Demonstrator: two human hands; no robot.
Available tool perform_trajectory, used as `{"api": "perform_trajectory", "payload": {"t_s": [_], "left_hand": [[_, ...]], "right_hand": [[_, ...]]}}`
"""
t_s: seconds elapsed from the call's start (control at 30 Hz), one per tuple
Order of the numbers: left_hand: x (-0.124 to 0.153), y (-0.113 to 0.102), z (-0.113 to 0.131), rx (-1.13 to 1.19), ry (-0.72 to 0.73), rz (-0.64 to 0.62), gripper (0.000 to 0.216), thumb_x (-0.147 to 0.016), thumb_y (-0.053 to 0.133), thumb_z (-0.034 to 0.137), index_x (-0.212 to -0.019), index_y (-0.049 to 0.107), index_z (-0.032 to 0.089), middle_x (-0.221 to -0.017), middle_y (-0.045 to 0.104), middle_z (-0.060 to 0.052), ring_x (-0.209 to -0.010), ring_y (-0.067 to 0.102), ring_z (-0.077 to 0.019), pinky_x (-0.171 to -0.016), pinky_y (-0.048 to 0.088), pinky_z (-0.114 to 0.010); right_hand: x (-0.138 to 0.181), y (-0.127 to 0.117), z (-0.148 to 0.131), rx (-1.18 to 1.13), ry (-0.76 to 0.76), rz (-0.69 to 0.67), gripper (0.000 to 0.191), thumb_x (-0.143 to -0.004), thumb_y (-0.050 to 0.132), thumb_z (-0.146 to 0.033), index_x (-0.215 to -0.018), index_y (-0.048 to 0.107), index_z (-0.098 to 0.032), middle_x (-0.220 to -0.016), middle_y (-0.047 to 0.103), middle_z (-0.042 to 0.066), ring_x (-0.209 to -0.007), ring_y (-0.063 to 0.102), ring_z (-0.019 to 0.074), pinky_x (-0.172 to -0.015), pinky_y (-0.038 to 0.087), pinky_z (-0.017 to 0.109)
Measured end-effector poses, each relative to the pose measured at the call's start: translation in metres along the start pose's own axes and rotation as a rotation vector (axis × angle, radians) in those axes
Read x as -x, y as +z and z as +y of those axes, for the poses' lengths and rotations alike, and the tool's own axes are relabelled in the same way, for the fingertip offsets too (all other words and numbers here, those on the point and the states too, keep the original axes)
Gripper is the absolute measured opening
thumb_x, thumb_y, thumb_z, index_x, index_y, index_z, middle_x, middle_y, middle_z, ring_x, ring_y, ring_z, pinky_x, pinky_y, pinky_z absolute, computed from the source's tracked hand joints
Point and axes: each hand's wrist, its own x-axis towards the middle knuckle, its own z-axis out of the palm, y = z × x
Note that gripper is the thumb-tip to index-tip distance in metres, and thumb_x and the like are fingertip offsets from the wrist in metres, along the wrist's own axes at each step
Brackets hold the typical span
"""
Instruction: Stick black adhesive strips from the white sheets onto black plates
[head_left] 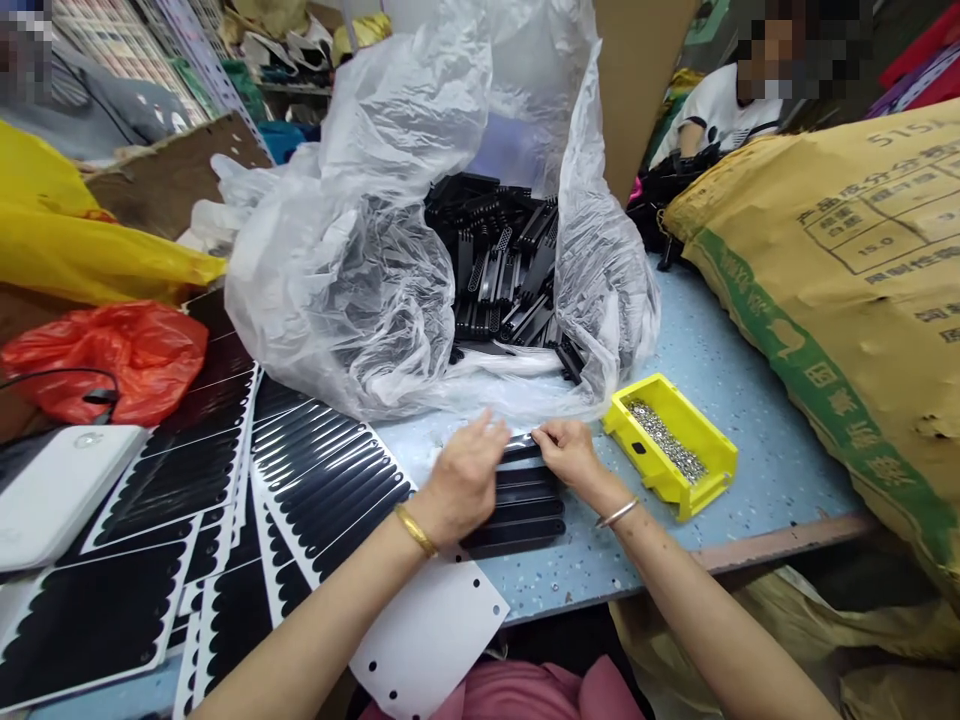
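My left hand [466, 470] and my right hand [568, 452] meet over a short row of flat black plastic strips [517, 510] lying side by side on the speckled blue table [712, 370]. Both hands pinch the topmost black strip [523, 447], the left at its left end, the right at its right end. A gold bangle sits on my left wrist, a silver one on my right. Just behind the hands a big clear plastic bag [375, 250] lies open, full of black slotted plastic parts [502, 265].
A yellow bin [645, 465] of small silver pieces stands right of my right hand. White sheets of black die-cut strips [225, 500] cover the left. A red bag [105, 355], a white device [60, 490], a large yellow sack [847, 300] and another person [720, 110] surround.
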Motion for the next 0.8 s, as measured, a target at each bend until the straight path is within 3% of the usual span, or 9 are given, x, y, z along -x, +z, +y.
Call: {"api": "perform_trajectory", "payload": {"t_s": [0.07, 0.17, 0.27, 0.37, 0.47, 0.53, 0.6, 0.7, 0.8], "left_hand": [[-0.002, 0.007, 0.010, 0.028, 0.063, -0.112, 0.042, -0.090, 0.042, 0.012, -0.130, 0.055, 0.012, -0.129, 0.064, -0.017, -0.127, 0.056, -0.0267, -0.105, 0.047, -0.044], [0.006, 0.004, 0.008, 0.023, -0.006, -0.201, 0.041, -0.092, 0.042, 0.015, -0.132, 0.053, 0.014, -0.129, 0.065, -0.016, -0.126, 0.058, -0.0252, -0.107, 0.047, -0.044], [0.026, -0.017, -0.006, 0.019, -0.138, -0.155, 0.036, -0.094, 0.042, 0.017, -0.126, 0.058, 0.019, -0.121, 0.070, -0.012, -0.119, 0.063, -0.0252, -0.102, 0.050, -0.044], [0.045, -0.035, -0.015, 0.041, -0.316, -0.033, 0.039, -0.092, 0.053, 0.034, -0.129, 0.057, 0.022, -0.125, 0.067, -0.013, -0.121, 0.062, -0.0293, -0.101, 0.051, -0.046], [0.048, -0.034, -0.012, 0.156, -0.362, -0.119, 0.095, -0.067, 0.078, 0.057, -0.147, 0.041, 0.021, -0.151, 0.045, -0.018, -0.142, 0.034, -0.0404, -0.111, 0.037, -0.056], [0.043, -0.028, -0.007, 0.241, -0.357, -0.251, 0.122, -0.046, 0.088, 0.059, -0.150, 0.036, 0.021, -0.155, 0.036, -0.020, -0.145, 0.022, -0.0461, -0.113, 0.029, -0.062], [0.037, -0.022, -0.002, 0.308, -0.362, -0.301, 0.121, -0.043, 0.090, 0.054, -0.149, 0.039, 0.021, -0.151, 0.043, -0.020, -0.141, 0.033, -0.0453, -0.113, 0.031, -0.059], [0.037, -0.020, 0.001, 0.380, -0.343, -0.260, 0.102, -0.054, 0.087, 0.046, -0.144, 0.046, 0.023, -0.137, 0.058, -0.014, -0.126, 0.055, -0.0363, -0.110, 0.040, -0.049], [0.046, -0.020, 0.005, 0.423, -0.353, -0.243, 0.103, -0.050, 0.088, 0.041, -0.143, 0.047, 0.023, -0.140, 0.056, -0.013, -0.127, 0.054, -0.0359, -0.110, 0.040, -0.048]], "right_hand": [[0.001, 0.002, -0.001, 0.018, -0.005, 0.001, 0.035, -0.085, 0.053, -0.025, -0.056, 0.068, -0.014, -0.060, 0.069, 0.008, -0.056, 0.056, 0.0157, -0.056, 0.034, 0.027], [0.002, 0.000, 0.001, 0.035, -0.014, -0.013, 0.035, -0.086, 0.053, -0.026, -0.058, 0.070, -0.015, -0.061, 0.069, 0.007, -0.057, 0.057, 0.0154, -0.056, 0.035, 0.026], [0.002, -0.010, 0.004, 0.051, -0.026, -0.041, 0.027, -0.083, 0.058, -0.027, -0.063, 0.073, -0.016, -0.058, 0.068, 0.005, -0.056, 0.057, 0.0159, -0.056, 0.037, 0.026], [0.001, -0.023, -0.001, 0.098, -0.057, -0.001, 0.021, -0.079, 0.065, -0.032, -0.082, 0.076, -0.014, -0.068, 0.070, 0.008, -0.063, 0.061, 0.0197, -0.064, 0.043, 0.029], [0.006, -0.027, -0.018, 0.134, -0.218, 0.047, 0.038, -0.083, 0.065, -0.045, -0.098, 0.073, -0.011, -0.088, 0.072, 0.014, -0.084, 0.065, 0.0260, -0.079, 0.047, 0.034], [0.016, -0.024, -0.031, 0.142, -0.357, -0.049, 0.050, -0.084, 0.062, -0.054, -0.109, 0.069, -0.011, -0.098, 0.071, 0.016, -0.095, 0.063, 0.0294, -0.086, 0.046, 0.038], [0.030, -0.021, -0.041, 0.164, -0.440, -0.195, 0.066, -0.081, 0.062, -0.063, -0.121, 0.062, -0.010, -0.109, 0.069, 0.018, -0.100, 0.061, 0.0326, -0.088, 0.046, 0.044], [0.052, -0.024, -0.044, 0.198, -0.488, -0.303, 0.095, -0.067, 0.066, -0.076, -0.134, 0.052, -0.010, -0.123, 0.062, 0.022, -0.105, 0.058, 0.0369, -0.090, 0.044, 0.051], [0.064, -0.029, -0.041, 0.301, -0.559, -0.329, 0.113, -0.055, 0.072, -0.078, -0.139, 0.046, -0.006, -0.132, 0.053, 0.027, -0.109, 0.054, 0.0424, -0.090, 0.042, 0.057]]}}
